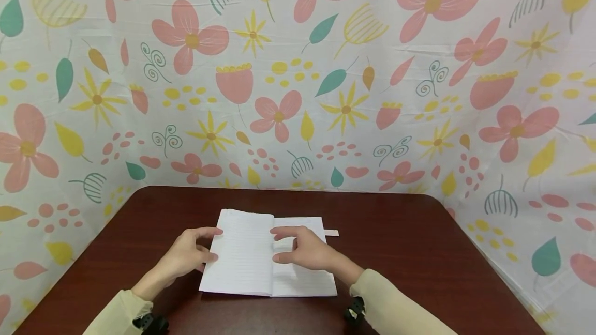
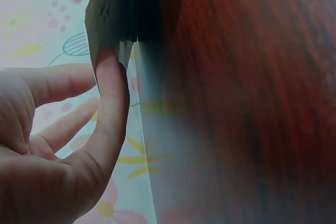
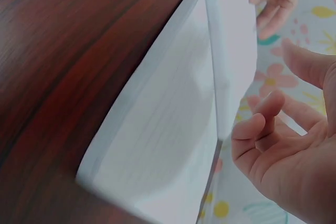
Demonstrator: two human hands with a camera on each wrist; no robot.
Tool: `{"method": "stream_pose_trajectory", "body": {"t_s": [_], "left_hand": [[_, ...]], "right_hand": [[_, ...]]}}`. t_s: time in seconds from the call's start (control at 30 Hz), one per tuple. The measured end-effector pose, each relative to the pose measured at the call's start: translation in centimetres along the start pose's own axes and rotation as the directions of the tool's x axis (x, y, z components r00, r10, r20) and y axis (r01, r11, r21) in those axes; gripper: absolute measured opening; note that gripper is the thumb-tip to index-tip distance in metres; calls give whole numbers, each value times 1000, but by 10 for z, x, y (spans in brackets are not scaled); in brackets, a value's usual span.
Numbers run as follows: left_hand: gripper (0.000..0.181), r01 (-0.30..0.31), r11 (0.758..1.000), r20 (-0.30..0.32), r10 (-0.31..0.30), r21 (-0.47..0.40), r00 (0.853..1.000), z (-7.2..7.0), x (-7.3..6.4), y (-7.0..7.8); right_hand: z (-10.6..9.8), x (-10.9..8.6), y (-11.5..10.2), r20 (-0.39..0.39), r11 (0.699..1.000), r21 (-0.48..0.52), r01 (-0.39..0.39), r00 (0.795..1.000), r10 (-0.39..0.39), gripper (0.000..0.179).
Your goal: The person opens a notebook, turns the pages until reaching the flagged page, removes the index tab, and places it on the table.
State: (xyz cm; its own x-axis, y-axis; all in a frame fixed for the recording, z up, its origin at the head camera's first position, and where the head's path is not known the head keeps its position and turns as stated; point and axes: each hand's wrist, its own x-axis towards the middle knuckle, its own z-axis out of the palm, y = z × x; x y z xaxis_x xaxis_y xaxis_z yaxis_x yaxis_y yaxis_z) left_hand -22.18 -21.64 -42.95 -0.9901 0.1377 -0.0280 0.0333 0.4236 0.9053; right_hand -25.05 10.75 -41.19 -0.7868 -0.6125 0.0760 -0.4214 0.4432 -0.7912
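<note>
An open notebook (image 1: 242, 252) with white lined pages lies on the table, its left side raised off the surface. At its left edge my left hand (image 1: 188, 252) pinches the cover and pages; in the left wrist view, one digit presses the cover's outer face, which bears small dark writing. Over the right-hand page, close to the middle fold, my right hand (image 1: 304, 248) hovers with bent fingers and nothing between them. In the right wrist view, the right hand's fingers (image 3: 249, 129) are apart from the pages.
A dark reddish-brown wooden table (image 1: 396, 252) carries the notebook. A small white strip (image 1: 331, 232) sticks out past its right edge. A white flower-patterned cloth (image 1: 298, 76) hangs behind and beside the table.
</note>
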Motion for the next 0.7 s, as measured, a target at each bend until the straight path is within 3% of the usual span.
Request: {"method": "stream_pose_trajectory", "body": {"t_s": [0.43, 0.7], "left_hand": [[50, 23, 1000, 26, -23, 11, 999, -2, 0, 1], [50, 33, 999, 17, -34, 16, 999, -1, -2, 2]], "right_hand": [[-47, -46, 33, -59, 982, -188, 4, 998, -15, 64], [-64, -70, 45, -20, 963, -263, -63, 998, 60, 82]]}}
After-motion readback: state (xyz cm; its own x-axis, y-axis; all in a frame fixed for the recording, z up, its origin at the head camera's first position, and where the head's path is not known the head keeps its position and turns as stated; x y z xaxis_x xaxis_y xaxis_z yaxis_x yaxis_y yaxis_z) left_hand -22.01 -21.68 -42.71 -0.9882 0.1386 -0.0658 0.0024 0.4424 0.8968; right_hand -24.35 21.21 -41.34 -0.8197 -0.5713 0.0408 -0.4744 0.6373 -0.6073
